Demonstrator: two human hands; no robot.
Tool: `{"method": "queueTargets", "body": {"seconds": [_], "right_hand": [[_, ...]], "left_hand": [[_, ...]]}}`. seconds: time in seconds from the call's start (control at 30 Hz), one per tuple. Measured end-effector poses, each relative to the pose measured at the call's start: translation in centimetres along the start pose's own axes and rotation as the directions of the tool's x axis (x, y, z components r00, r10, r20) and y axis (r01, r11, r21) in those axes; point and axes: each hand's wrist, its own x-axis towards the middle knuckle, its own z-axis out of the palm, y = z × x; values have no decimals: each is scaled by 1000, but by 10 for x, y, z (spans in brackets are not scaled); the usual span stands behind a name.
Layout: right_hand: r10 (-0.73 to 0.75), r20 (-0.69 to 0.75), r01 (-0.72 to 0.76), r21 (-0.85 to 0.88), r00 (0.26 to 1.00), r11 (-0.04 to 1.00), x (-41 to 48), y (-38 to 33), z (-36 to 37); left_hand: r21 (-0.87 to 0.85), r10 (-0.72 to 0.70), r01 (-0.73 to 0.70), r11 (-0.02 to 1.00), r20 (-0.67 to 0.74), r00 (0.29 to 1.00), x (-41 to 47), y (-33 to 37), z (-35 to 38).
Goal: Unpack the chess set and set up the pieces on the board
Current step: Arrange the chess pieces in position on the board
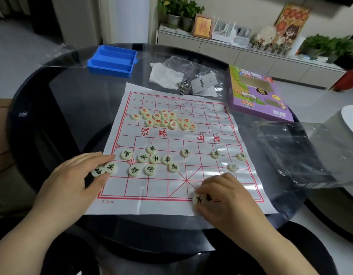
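A white paper chess board (pixel 171 187) with red grid lines lies on the round glass table. Several cream discs with red characters (pixel 163 119) are heaped on its far half. Cream discs with black characters (pixel 154 158) are scattered over the near half, some spaced along a row. My left hand (pixel 76 179) rests at the board's left edge, its fingers on two black-marked discs (pixel 104 169). At the near edge, my right hand (pixel 227 197) pinches a black-marked disc (pixel 197 199), with another partly hidden under its fingers.
A blue plastic case (pixel 112 60) stands open at the back left. Clear bags, white cloth and a paper slip (pixel 183 76) lie behind the board. A purple box (pixel 259 94) sits at the back right, crumpled clear wrapping (pixel 298 151) to the right.
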Motion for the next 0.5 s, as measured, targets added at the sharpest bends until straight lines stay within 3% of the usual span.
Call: {"method": "queueTargets", "body": {"seconds": [0.17,0.5], "right_hand": [[70,-9,-71,-33,997,997,-6,16,-12],[72,-18,-73,-42,997,996,-5,15,-10]], "left_hand": [[1,-5,5,1000,-2,1000,0,0,1],[-1,-13,13,1000,-27,1000,1,2,2]]}}
